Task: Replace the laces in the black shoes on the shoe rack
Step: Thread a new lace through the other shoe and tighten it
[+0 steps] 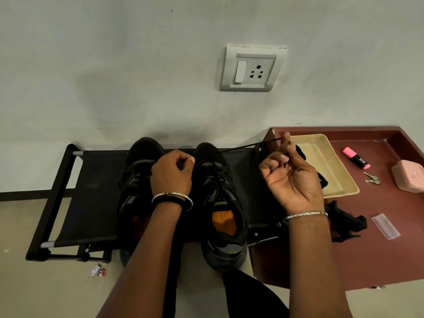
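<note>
Lace [243, 147] pinched in right hand [291, 177], taut from shoe [220, 191]

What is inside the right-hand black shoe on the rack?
An orange insole shows in the shoe's heel opening; farther forward, the tongue and laces cover the inside.

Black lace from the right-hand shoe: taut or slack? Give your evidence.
Taut. The black lace runs in a straight line from the right-hand shoe to the right hand, whose fingers curl round it.
</note>
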